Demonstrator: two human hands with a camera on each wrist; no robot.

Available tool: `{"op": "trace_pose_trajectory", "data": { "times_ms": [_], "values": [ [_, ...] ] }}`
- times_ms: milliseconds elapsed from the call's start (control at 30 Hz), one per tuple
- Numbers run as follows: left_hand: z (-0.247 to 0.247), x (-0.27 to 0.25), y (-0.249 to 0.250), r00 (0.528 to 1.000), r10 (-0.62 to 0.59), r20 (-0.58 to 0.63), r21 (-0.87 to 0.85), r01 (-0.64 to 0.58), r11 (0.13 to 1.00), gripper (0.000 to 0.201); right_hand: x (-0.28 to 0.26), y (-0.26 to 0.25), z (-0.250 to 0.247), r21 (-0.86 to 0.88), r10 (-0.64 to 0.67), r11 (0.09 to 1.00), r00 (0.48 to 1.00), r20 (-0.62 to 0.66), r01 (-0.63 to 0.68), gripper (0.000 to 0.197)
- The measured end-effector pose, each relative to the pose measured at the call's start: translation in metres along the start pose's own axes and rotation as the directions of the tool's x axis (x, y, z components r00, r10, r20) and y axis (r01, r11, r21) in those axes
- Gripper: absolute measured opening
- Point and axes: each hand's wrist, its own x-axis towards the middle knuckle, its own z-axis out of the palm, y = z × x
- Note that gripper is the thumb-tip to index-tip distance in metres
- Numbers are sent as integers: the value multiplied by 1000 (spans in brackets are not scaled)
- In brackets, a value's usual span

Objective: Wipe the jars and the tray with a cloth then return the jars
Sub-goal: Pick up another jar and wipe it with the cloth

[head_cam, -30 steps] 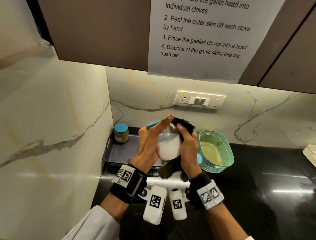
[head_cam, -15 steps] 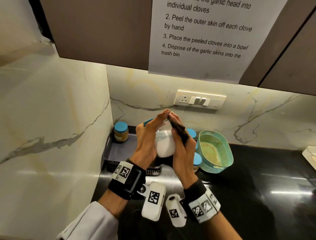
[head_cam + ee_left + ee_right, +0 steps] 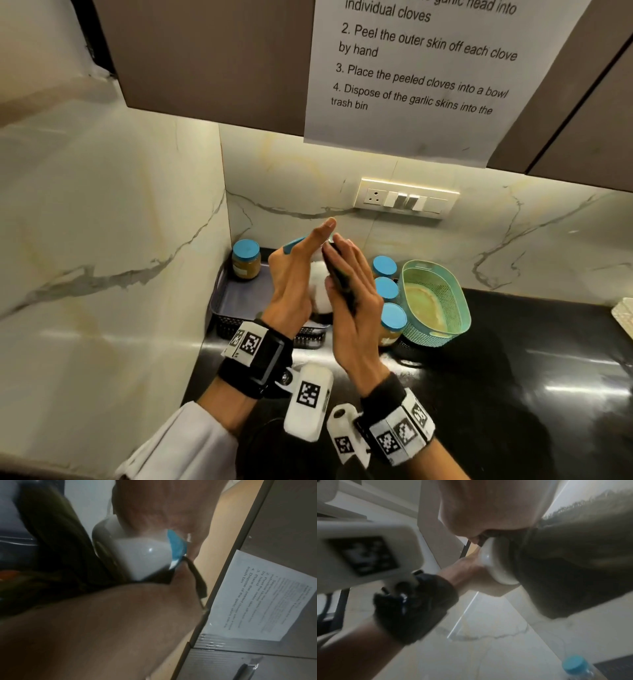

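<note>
My left hand (image 3: 294, 281) grips a glass jar (image 3: 320, 291) of white powder above the grey tray (image 3: 239, 301), tilted with its blue lid (image 3: 293, 244) pointing away; the index finger sticks out straight. My right hand (image 3: 356, 291) holds a dark cloth (image 3: 339, 277) against the jar's right side, fingers nearly straight and thumb over the cloth. The left wrist view shows the jar (image 3: 142, 558), its lid (image 3: 176, 547) and the cloth (image 3: 60, 547) wrapped round it. The right wrist view shows the jar's base (image 3: 496, 563) beside the cloth (image 3: 573, 561).
One brown jar (image 3: 246, 259) with a blue lid stands in the tray's back left corner. Three more blue-lidded jars (image 3: 386, 288) stand in a row on the black counter between the tray and a teal basket (image 3: 435, 305). Marble walls close the left and back.
The right hand has slid the cloth round the jar from its top to its right side, and its fingers have straightened. The left hand keeps hold of the jar, raised slightly.
</note>
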Motion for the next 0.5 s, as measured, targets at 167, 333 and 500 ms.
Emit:
{"op": "trace_pose_trajectory", "data": {
  "times_ms": [167,333,500],
  "values": [
    [6,-3,-6,999,-30,-29,75,32,997,42,3,22,-5,-85,-131,988,990,-50,126,39],
    [4,-4,-18,999,24,42,188,-32,982,47,39,14,-31,613,573,691,808,-139,-384,41],
    [13,-6,-17,995,4,95,163,-19,986,57,33,4,-22,539,638,689,758,-136,-484,25]
  ]
}}
